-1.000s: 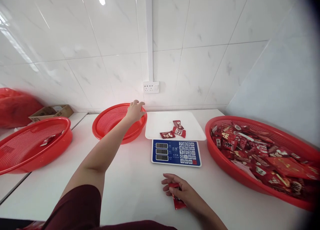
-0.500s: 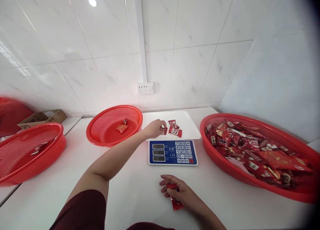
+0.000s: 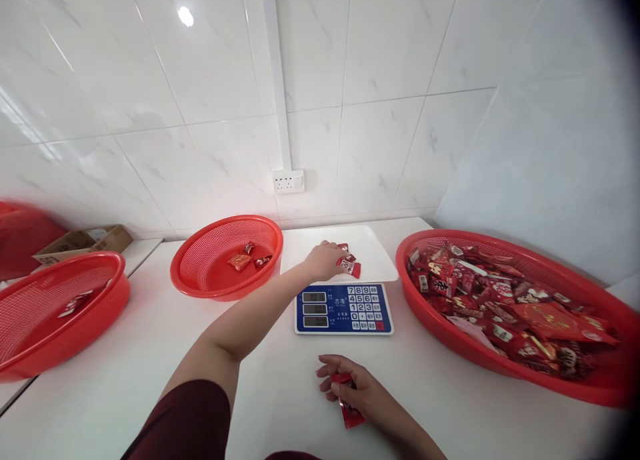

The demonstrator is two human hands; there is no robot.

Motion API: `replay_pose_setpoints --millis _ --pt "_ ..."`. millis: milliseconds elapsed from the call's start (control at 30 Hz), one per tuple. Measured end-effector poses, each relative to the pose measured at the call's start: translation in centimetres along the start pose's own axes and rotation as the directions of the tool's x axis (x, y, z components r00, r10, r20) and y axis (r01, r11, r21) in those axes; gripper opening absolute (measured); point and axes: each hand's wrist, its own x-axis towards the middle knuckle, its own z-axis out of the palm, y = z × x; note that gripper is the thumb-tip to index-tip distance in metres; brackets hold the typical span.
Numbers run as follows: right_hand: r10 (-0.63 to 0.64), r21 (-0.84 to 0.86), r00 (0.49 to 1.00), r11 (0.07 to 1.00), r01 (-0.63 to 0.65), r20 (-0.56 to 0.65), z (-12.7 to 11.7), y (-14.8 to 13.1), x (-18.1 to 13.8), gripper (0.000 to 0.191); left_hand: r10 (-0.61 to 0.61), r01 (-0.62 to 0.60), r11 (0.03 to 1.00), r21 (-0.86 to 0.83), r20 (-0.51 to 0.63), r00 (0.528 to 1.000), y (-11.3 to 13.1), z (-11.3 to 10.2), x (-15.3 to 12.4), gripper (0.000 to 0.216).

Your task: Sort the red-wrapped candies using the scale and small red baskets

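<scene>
The left hand (image 3: 323,261) reaches out over the white tray (image 3: 373,247) of the scale (image 3: 344,309), its back turned up and its fingers curled down at the left edge of the small red packets (image 3: 353,268) lying there; the fingertips are hidden, so I cannot tell whether they have closed on one; two packets show beyond the hand, lying close together near the middle of the tray. The right hand (image 3: 365,390) rests low over the white table (image 3: 270,400), in front of the scale, with its thumb and curled fingers gripping a red packet (image 3: 352,417), whose lower end sticks out below the hand; the outer fingers are loosely bent and a little apart. The scale has a blue panel with three small displays on the left and white number keys on the right; the digits on the displays are too faint to read surely. Just to the left of the tray stands a round red basket (image 3: 193,263) with three small wrapped pieces (image 3: 240,261) on its bottom; to the right, a large red basket (image 3: 450,347) holds a heap of mixed red packets (image 3: 500,303); at the far left, another red basket (image 3: 117,290) has a few packets inside; behind it are an open cardboard box (image 3: 75,250) and a red bag (image 3: 25,240); a white socket (image 3: 289,182) sits on the tiled wall (image 3: 380,140).
</scene>
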Motion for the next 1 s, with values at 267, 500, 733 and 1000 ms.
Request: replay_pose_setpoints --millis 267,500,733,1000 --pt "0.005 -0.008 1.0 1.0 -0.005 -0.003 0.0 0.1 -0.1 0.053 -0.189 0.193 0.98 0.043 -0.087 0.978 -1.6 -1.6 -1.5 0.02" --pt "0.035 -0.021 0.999 0.999 -0.034 0.028 0.2 -0.4 -0.1 0.055 -0.37 0.422 0.906 0.045 -0.4 0.838 -6.3 -6.6 -5.7 0.033" --pt "0.009 0.0 1.0 1.0 -0.009 0.018 -0.1 0.2 0.3 0.058 -0.01 0.003 0.998 -0.056 -0.12 0.993 -1.1 -0.4 0.8 0.031" --pt "0.002 -0.033 1.0 0.999 -0.002 -0.003 -0.4 0.9 0.1 0.057 -0.032 0.024 0.995 -0.097 -0.078 0.996 -0.6 2.4 2.7 0.023"
